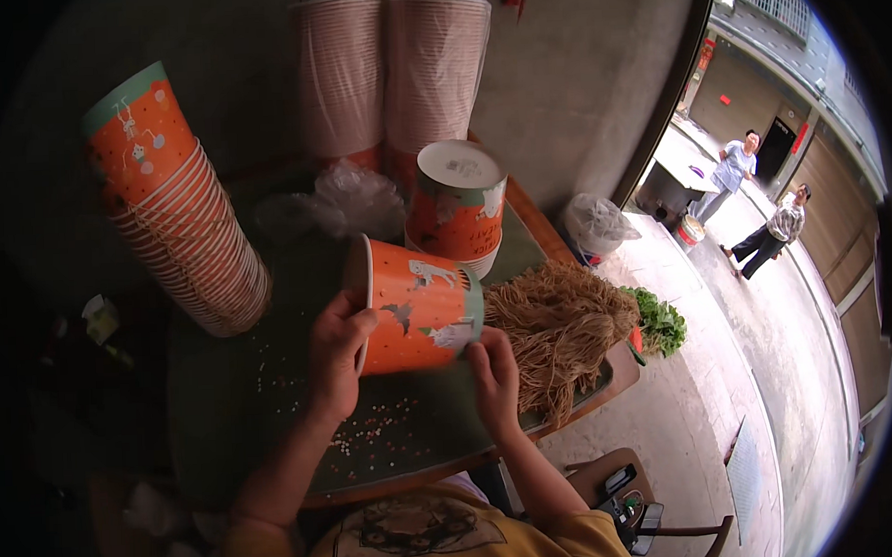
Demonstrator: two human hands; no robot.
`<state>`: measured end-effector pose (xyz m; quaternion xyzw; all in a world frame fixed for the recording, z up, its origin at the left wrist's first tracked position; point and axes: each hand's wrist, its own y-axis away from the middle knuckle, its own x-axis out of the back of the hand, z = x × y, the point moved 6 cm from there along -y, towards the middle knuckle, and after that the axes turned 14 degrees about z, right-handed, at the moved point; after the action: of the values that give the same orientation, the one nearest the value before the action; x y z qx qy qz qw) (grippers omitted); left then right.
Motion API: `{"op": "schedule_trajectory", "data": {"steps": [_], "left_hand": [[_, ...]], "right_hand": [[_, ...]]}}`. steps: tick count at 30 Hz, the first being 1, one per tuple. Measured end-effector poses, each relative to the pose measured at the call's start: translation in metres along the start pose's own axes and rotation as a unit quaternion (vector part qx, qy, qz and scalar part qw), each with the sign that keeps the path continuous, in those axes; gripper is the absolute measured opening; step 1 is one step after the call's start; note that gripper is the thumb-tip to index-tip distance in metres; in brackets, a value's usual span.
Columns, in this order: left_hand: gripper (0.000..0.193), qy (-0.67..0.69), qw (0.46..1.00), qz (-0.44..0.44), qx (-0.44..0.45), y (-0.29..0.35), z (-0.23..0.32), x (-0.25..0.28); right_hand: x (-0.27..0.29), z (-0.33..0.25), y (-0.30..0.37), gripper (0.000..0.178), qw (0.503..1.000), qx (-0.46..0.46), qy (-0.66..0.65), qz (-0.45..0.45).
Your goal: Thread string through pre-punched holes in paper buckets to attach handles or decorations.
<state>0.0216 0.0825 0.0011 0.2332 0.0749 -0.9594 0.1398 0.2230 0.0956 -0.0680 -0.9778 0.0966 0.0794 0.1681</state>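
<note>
An orange paper bucket (417,304) with a green base band and white and grey printed figures lies on its side in the air above the table. My left hand (338,346) grips its open rim, thumb on the outside and fingers partly hidden behind it. At the green base end, my right hand (493,370) pinches the bottom edge. Just behind it, another orange bucket (456,214) stands upside down on a short stack. Beside my right hand lies a thick bundle of brown strings (556,324).
A tall leaning stack of nested buckets (183,214) rises at the left. Plastic-wrapped bucket stacks (437,73) stand against the wall. Small pale bits (382,428) are scattered on the green table (273,383). Two people (783,223) stand outside; a chair (620,479) is at lower right.
</note>
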Motion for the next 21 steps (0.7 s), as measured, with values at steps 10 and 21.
{"op": "schedule_trajectory", "data": {"steps": [10,21], "left_hand": [[0.019,-0.117,0.987,-0.027,-0.103,-0.007,0.02,0.012],[0.019,-0.373,0.912,-0.086,-0.149,-0.008,0.011,0.007]], "right_hand": [[-0.048,-0.058,-0.015,0.042,0.914,0.268,0.306,-0.006],[-0.074,-0.035,-0.026,0.039,0.981,0.092,0.158,-0.06]]}}
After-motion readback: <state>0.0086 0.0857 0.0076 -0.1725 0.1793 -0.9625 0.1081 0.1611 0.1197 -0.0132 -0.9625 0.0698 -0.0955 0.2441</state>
